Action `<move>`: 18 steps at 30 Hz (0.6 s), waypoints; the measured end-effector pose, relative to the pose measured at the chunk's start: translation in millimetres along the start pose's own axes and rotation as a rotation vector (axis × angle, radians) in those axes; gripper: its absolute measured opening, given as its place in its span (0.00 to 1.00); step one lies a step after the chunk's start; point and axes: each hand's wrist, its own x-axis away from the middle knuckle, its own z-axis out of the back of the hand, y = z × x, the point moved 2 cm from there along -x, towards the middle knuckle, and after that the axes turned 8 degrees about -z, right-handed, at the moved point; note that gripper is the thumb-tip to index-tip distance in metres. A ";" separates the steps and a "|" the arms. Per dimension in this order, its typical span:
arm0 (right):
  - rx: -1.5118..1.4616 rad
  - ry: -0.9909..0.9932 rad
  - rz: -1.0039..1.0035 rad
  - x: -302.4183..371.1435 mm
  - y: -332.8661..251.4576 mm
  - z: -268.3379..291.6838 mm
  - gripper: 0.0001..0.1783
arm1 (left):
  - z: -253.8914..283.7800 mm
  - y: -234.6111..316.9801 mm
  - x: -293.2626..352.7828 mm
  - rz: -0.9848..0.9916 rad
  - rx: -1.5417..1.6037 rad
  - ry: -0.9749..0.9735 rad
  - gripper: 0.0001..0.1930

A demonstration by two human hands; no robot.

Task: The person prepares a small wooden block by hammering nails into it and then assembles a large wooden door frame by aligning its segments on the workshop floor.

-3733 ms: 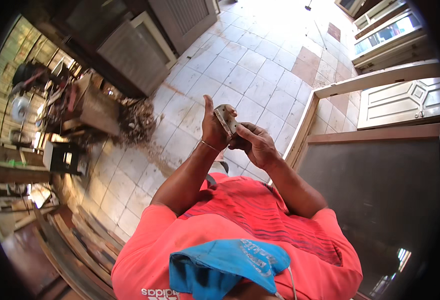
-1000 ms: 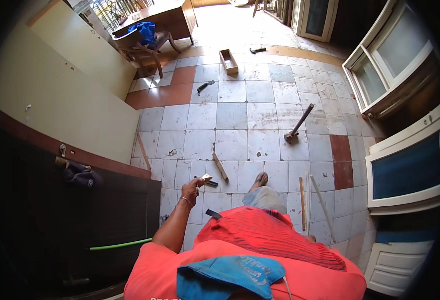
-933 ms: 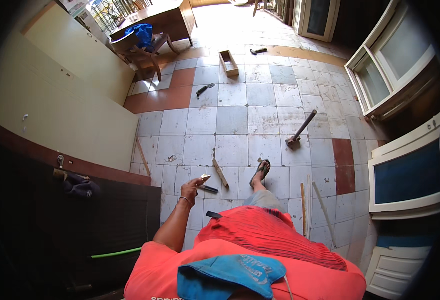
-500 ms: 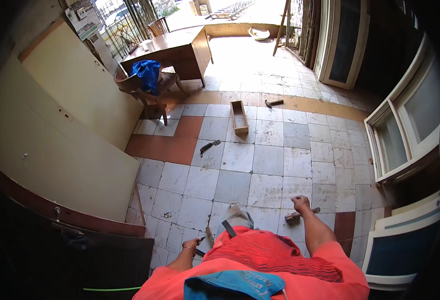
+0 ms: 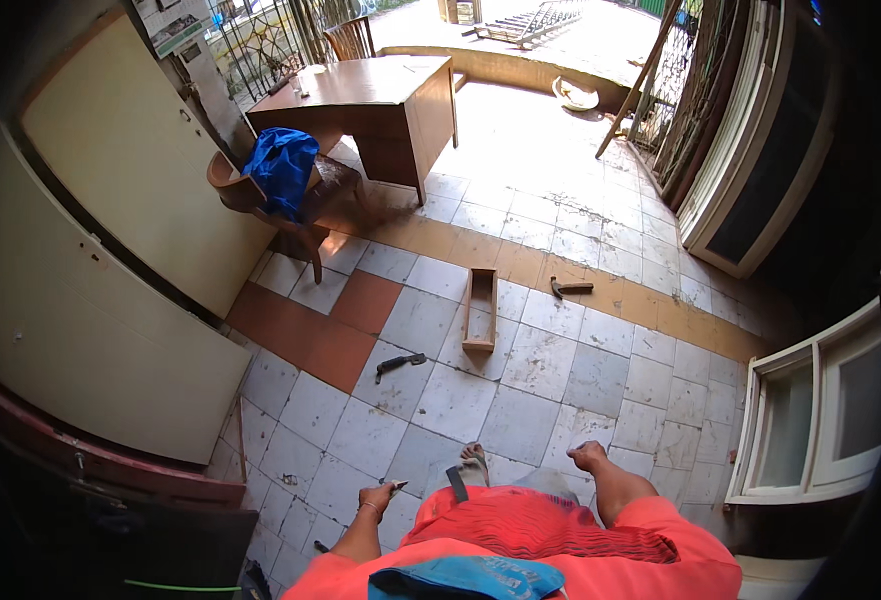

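Observation:
My left hand (image 5: 374,498) is out over the tiled floor beside my hip, its fingers closed on a small, thin, pale-tipped thing (image 5: 399,485) too small to name. On the other side, my right hand (image 5: 589,457) is closed with the knuckles forward; whatever it may hold is hidden. A narrow open wooden box (image 5: 480,312) lies on the floor ahead. To its right lies a claw hammer (image 5: 572,288), and nearer on its left a dark hand tool (image 5: 401,366). My bare foot (image 5: 474,456) shows below my red clothing.
At the far left stand a wooden desk (image 5: 371,82) and a chair (image 5: 313,200) with a blue bag (image 5: 283,168) on it. Pale panels (image 5: 101,300) lean along the left side. White-framed windows (image 5: 811,420) stand at the right. A white basin (image 5: 575,95) lies far off near a low ledge.
My view has turned and moved, so the box, hammer and dark tool appear lower and closer. The mallet-like tool by my right hand has gone from sight. Both hands stay closed.

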 end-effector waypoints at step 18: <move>0.368 -0.059 0.190 -558.3 -145.4 198.2 0.24 | -275.4 195.9 71.5 0.719 0.640 0.441 0.11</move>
